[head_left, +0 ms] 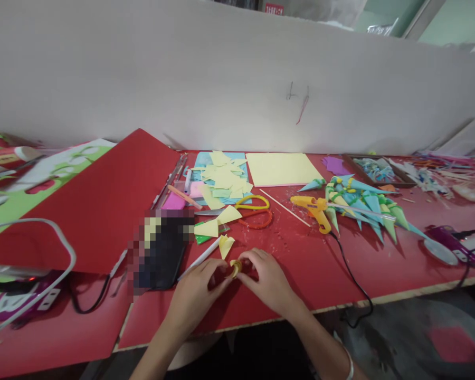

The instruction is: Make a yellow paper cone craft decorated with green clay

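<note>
Between my two hands, near the table's front edge, is a small curled piece of yellow paper (235,268). My left hand (198,287) pinches it from the left. From the other side, the thumb and fingers of my right hand (267,282) close on it too. Just beyond the fingertips lies a folded, fan-like piece of yellow paper (226,246). A white rod (202,256) points away from my left hand. Farther back are loose yellow paper pieces (206,228) and scissors (257,226) with one yellow and one red handle loop.
A yellow glue gun (319,210) with a trailing black cord lies right of centre, beside blue and green paper cones (366,203). A stack of yellow paper (283,169) and many scraps (225,177) lie at the back. A dark, partly pixelated object (168,256) sits left.
</note>
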`<state>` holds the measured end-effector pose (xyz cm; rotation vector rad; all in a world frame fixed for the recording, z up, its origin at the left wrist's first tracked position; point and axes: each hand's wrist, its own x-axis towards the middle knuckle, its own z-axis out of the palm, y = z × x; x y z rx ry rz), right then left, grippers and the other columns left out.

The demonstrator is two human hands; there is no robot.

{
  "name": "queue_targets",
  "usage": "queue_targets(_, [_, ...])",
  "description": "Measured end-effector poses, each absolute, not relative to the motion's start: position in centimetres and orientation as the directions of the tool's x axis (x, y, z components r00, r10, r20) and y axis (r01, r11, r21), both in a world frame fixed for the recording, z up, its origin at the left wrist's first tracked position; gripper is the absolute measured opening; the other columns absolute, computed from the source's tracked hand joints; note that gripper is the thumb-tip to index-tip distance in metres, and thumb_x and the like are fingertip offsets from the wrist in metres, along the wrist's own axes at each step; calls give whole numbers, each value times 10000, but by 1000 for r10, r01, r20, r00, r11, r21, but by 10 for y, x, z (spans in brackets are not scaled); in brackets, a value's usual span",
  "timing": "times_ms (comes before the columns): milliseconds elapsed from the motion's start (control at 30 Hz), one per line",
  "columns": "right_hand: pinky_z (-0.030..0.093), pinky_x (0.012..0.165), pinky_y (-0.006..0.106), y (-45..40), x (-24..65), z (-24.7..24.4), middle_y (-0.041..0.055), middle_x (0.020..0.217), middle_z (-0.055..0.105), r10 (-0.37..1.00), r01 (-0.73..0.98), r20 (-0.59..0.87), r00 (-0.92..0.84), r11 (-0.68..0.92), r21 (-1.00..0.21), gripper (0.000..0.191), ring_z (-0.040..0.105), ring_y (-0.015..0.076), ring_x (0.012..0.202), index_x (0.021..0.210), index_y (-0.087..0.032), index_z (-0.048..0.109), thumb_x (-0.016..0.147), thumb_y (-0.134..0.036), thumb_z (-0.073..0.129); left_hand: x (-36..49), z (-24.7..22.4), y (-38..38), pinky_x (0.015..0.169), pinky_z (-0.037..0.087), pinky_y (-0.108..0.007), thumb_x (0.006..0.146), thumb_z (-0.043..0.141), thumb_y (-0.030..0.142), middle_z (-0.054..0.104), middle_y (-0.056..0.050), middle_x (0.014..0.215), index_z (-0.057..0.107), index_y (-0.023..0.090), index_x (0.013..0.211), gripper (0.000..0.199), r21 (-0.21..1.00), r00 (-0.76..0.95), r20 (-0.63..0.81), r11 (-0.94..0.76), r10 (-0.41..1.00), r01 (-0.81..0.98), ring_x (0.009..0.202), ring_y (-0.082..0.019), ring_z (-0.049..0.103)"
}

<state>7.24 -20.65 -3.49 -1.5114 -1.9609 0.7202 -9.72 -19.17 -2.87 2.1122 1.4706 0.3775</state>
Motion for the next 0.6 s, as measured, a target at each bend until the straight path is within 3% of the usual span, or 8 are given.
queue_targets(167, [440,671,257,-202,86,-34,15,837,589,968,664,109,-224,233,-710,142,549,139,738,940,-208,542,808,-238,498,-97,-31,-190,585,360,-235,783,474,293,591,-2,719,583,213,760,137,551,384,-89,-276,919,787,645,-153,522])
queue_targets(233, [459,683,274,-197,103,-34,38,893,597,977,722,140,-163,215,-657,207,567,146,746,1016,-207,529,841,-232,421,-98,-32,-190,599,364,-241,786,462,266,592,-8,742,587,214,735,145,559,409,-67,-305,910,771,676,-159,526])
queue_targets(300, [462,748,325,-190,125,-34,91,1029,577,973,840,229,-39,156,-520,286,567,194,899,1096,-187,506,852,-202,358,-97,-33,-189,619,374,-246,791,454,267,598,-11,770,590,218,723,160,576,423,-35,-328,905,749,710,-163,530])
queue_targets(400, [476,705,347,-180,156,-35,171,1125,525,963,972,258,79,-17,-235,383,565,242,948,1182,-124,451,826,-111,310,-97,-35,-189,632,384,-249,787,454,261,608,-6,786,593,223,723,158,591,412,-13,-326,911,738,723,-162,531])
queue_targets(500, [464,556,296,-174,173,-36,186,1017,561,969,984,173,174,-175,-10,412,610,230,791,1118,-92,501,776,-19,285,-97,-37,-189,633,390,-252,785,456,267,614,-5,790,593,221,739,151,593,399,-13,-314,917,741,711,-161,530])
queue_targets(600, [428,470,281,-170,174,-38,187,948,572,963,972,151,221,-230,43,407,614,216,678,1021,-93,556,761,10,260,-97,-38,-189,635,394,-255,786,453,277,614,-8,782,589,218,739,156,586,399,-6,-320,917,744,708,-163,532])
